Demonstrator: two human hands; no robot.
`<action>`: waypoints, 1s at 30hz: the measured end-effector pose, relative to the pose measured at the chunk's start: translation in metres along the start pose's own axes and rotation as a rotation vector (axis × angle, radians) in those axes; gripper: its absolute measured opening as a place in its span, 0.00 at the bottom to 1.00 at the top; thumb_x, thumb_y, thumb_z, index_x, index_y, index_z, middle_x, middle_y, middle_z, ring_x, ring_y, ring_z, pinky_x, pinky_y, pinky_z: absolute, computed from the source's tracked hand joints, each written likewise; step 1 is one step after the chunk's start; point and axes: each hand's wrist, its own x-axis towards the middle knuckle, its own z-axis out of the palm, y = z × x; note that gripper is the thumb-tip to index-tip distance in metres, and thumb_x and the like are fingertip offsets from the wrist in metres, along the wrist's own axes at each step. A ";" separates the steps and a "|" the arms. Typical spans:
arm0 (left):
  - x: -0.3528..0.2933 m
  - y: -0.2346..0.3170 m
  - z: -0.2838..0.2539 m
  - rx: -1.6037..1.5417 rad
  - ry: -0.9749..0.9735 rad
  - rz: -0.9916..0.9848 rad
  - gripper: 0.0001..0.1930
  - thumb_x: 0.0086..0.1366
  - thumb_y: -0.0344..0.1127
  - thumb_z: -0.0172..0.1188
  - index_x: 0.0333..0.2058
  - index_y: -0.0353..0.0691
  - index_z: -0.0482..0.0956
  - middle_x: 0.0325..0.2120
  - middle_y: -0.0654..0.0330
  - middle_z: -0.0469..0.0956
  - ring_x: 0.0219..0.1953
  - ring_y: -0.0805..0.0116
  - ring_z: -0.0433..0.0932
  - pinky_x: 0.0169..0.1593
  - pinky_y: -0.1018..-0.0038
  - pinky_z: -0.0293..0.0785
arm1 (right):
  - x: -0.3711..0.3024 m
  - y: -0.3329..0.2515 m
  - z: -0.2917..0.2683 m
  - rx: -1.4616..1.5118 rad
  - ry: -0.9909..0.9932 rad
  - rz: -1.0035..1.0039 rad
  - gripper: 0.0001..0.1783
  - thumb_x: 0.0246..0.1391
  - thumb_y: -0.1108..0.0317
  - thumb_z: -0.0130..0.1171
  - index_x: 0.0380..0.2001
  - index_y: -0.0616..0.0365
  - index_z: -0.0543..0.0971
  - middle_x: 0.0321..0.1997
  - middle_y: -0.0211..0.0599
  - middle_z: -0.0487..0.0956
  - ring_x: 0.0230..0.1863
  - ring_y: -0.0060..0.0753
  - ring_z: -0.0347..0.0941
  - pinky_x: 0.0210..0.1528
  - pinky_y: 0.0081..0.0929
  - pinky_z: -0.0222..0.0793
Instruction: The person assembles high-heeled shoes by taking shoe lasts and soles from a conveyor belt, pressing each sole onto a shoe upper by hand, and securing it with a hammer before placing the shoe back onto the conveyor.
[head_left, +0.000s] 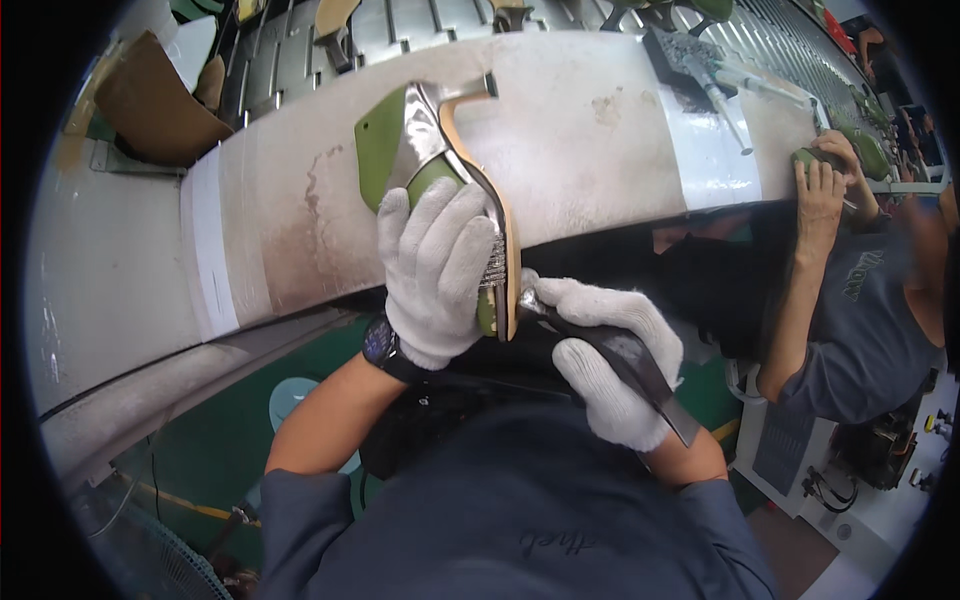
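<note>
My left hand [437, 265], in a white knit glove, grips a high-heeled shoe mounted on a green last [385, 135], sole side up; the tan insole edge [508, 250] runs down its right side. My right hand [610, 365], also gloved, holds a dark flat tool [640, 370] with its tip against the shoe's lower end. The shoe hangs over the near edge of a pale conveyor belt [580, 130].
A co-worker on the right presses a hand [822, 185] on another green last at the belt. A syringe-like tool on a dark tray [695, 60] lies on the belt. Further shoes sit on a metal rack [400, 25] behind. A cardboard piece [150, 100] is at far left.
</note>
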 end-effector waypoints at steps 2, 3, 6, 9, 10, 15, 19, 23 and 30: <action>-0.010 -0.003 0.008 -0.027 0.044 -0.050 0.31 0.76 0.52 0.66 0.66 0.39 0.67 0.63 0.47 0.77 0.69 0.45 0.75 0.80 0.40 0.55 | -0.006 0.009 0.008 -0.008 0.066 -0.018 0.20 0.61 0.85 0.68 0.56 0.64 0.79 0.62 0.57 0.84 0.64 0.49 0.84 0.69 0.44 0.78; -0.012 -0.005 0.008 -0.029 0.038 -0.042 0.32 0.75 0.52 0.68 0.67 0.40 0.67 0.62 0.47 0.77 0.69 0.44 0.74 0.80 0.39 0.54 | -0.009 0.010 0.008 -0.008 0.062 0.001 0.20 0.61 0.85 0.68 0.56 0.64 0.79 0.62 0.57 0.84 0.64 0.49 0.84 0.69 0.44 0.78; -0.020 -0.009 0.002 -0.021 -0.042 -0.011 0.50 0.65 0.56 0.77 0.74 0.38 0.59 0.69 0.45 0.69 0.75 0.41 0.67 0.80 0.38 0.55 | -0.005 -0.005 0.001 -0.130 -0.088 -0.197 0.24 0.54 0.81 0.74 0.54 0.65 0.79 0.60 0.59 0.84 0.63 0.61 0.84 0.71 0.52 0.76; -0.024 -0.007 -0.001 -0.037 -0.068 -0.018 0.51 0.65 0.54 0.78 0.76 0.38 0.58 0.70 0.45 0.68 0.76 0.42 0.66 0.81 0.36 0.52 | 0.001 -0.020 0.001 -0.206 -0.223 -0.199 0.27 0.51 0.75 0.78 0.53 0.64 0.80 0.57 0.61 0.85 0.60 0.65 0.85 0.66 0.52 0.79; -0.025 -0.006 0.000 -0.046 -0.065 -0.023 0.51 0.65 0.54 0.78 0.76 0.38 0.58 0.70 0.45 0.68 0.76 0.42 0.66 0.81 0.36 0.52 | 0.001 -0.017 0.005 -0.214 -0.221 -0.191 0.27 0.51 0.75 0.78 0.53 0.64 0.80 0.57 0.61 0.85 0.60 0.65 0.85 0.66 0.52 0.79; -0.017 0.003 -0.001 -0.054 -0.073 -0.084 0.48 0.68 0.52 0.75 0.75 0.37 0.58 0.70 0.43 0.67 0.75 0.40 0.66 0.80 0.34 0.53 | 0.014 -0.009 0.011 -0.211 -0.117 -0.149 0.27 0.50 0.75 0.80 0.54 0.61 0.81 0.59 0.58 0.86 0.62 0.64 0.85 0.61 0.47 0.83; -0.030 0.000 0.016 -0.119 0.071 -0.103 0.30 0.71 0.46 0.70 0.64 0.39 0.70 0.61 0.44 0.76 0.67 0.40 0.74 0.80 0.33 0.49 | 0.029 -0.009 0.007 -0.109 -0.080 -0.074 0.26 0.52 0.78 0.78 0.54 0.61 0.82 0.59 0.57 0.86 0.60 0.58 0.87 0.61 0.46 0.83; -0.030 0.002 -0.004 -0.184 -0.041 -0.138 0.24 0.69 0.37 0.67 0.61 0.39 0.72 0.60 0.45 0.76 0.66 0.40 0.75 0.80 0.31 0.48 | 0.051 -0.014 -0.007 -0.076 -0.120 0.013 0.21 0.58 0.78 0.74 0.53 0.65 0.80 0.59 0.63 0.85 0.62 0.58 0.85 0.64 0.49 0.81; -0.031 -0.001 0.014 -0.173 0.071 -0.110 0.23 0.66 0.33 0.67 0.58 0.41 0.73 0.56 0.50 0.77 0.62 0.46 0.76 0.79 0.29 0.48 | 0.088 -0.023 -0.018 0.033 -0.045 0.263 0.16 0.59 0.75 0.75 0.48 0.64 0.83 0.53 0.51 0.89 0.56 0.43 0.88 0.58 0.40 0.84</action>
